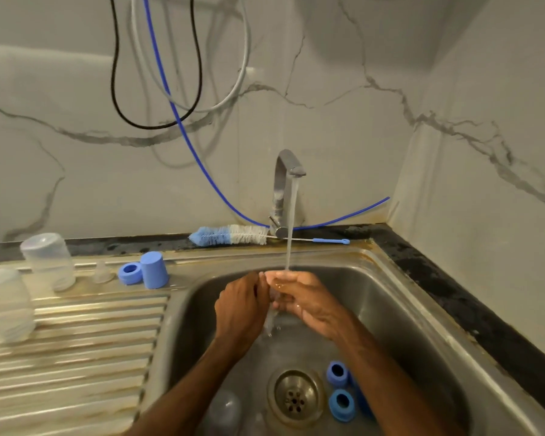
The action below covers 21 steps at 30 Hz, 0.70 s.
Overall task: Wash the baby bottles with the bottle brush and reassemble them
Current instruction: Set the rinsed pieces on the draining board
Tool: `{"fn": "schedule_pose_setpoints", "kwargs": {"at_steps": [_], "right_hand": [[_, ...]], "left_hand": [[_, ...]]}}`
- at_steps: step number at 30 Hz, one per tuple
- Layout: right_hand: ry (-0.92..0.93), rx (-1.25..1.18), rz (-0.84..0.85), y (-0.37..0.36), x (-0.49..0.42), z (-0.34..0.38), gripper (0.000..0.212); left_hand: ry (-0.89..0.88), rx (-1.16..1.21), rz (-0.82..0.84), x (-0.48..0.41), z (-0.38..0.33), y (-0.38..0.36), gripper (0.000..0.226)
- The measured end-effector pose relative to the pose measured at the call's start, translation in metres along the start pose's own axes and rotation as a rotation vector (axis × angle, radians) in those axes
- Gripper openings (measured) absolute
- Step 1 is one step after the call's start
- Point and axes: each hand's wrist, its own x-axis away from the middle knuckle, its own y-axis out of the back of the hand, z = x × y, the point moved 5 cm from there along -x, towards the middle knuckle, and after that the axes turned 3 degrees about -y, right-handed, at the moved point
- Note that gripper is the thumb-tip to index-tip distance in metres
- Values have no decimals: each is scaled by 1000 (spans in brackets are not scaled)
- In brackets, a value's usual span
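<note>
My left hand (241, 306) and my right hand (306, 298) meet over the sink bowl, right under the running stream of the tap (285, 180). Their fingers curl round a small clear teat (273, 295), mostly hidden between them. The blue and white bottle brush (230, 235) lies on the ledge behind the sink, untouched. Two clear bottles (49, 262) (4, 305) stand upside down on the drainboard, beside a clear teat (102, 272), a blue ring (129, 273) and a blue cap (154, 270). Two blue rings (337, 373) (342, 401) lie in the bowl.
A clear domed piece (224, 410) lies at the sink's near side, left of the drain (296, 396). Black, grey and blue hoses (183, 121) hang on the marble wall. A black counter edge (453, 297) runs along the right.
</note>
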Motion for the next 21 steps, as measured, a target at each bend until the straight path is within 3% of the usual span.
{"fn": "schedule_pose_setpoints", "kwargs": {"at_steps": [3, 7, 12, 19, 21], "right_hand": [[65, 101, -54, 5, -1, 2, 31], [196, 489, -214, 12, 0, 5, 32], [354, 881, -434, 15, 11, 22, 28], [394, 915, -413, 14, 9, 18, 18], [377, 898, -417, 16, 6, 15, 16]], "left_hand": [[61, 155, 44, -2, 12, -10, 53], [125, 179, 256, 1, 20, -28, 66], [127, 142, 344, 6, 24, -36, 53], [46, 218, 190, -3, 14, -21, 14], [2, 293, 116, -9, 7, -11, 26]]}}
